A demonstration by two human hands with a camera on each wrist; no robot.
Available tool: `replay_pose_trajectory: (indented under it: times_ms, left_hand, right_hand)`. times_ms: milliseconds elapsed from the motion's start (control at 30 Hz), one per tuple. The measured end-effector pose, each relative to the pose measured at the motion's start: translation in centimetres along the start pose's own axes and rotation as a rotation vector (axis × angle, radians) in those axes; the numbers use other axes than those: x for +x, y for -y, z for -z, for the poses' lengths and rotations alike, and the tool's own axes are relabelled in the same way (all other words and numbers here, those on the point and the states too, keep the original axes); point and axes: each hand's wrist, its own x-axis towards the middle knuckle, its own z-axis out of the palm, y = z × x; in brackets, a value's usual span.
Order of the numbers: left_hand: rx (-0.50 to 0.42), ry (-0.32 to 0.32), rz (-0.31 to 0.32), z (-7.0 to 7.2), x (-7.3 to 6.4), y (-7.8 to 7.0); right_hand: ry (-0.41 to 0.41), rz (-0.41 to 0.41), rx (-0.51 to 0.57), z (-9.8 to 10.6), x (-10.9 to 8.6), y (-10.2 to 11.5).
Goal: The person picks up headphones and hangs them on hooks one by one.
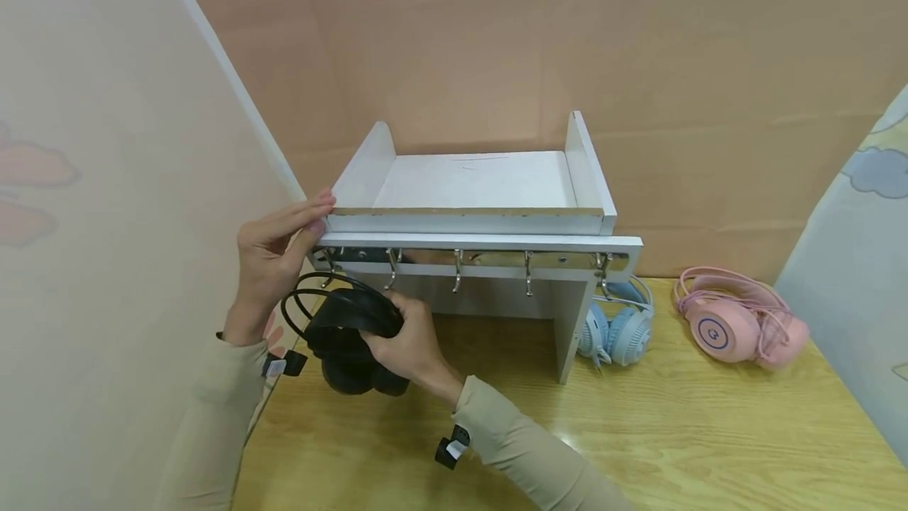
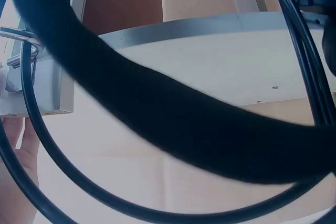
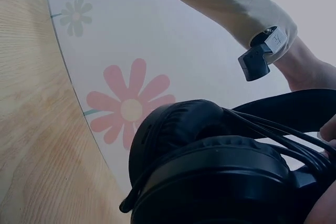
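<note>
Black headphones (image 1: 355, 330) hang in the air in front of the left end of a white shelf rack (image 1: 461, 243); my right hand (image 1: 411, 345) grips them near the headband. Their two ear cups (image 3: 210, 182) fill the lower part of the right wrist view. A black cable (image 1: 305, 290) loops out to the left, close to the leftmost metal hook (image 1: 329, 266); whether it is caught there I cannot tell. With fairly straight fingers, my left hand (image 1: 273, 259) touches the rack's left front corner. The headband (image 2: 157, 108) crosses the left wrist view.
Several metal hooks line the rack's front rail. Blue headphones (image 1: 627, 330) lie beside the rack's right side panel (image 1: 573, 322), and pink headphones (image 1: 731, 326) lie farther right on the wooden table (image 1: 674, 432). A pale wall (image 1: 142, 180) stands close on the left.
</note>
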Motion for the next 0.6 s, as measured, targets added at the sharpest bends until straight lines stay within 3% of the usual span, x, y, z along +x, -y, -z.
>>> replay_pose_trajectory:
  times_ms: [600]
  left_hand:
    - [0.011,-0.012,0.020,-0.02,-0.09,-0.04]
  right_hand:
    - [0.089,0.004,-0.014,0.51,0.19,0.47]
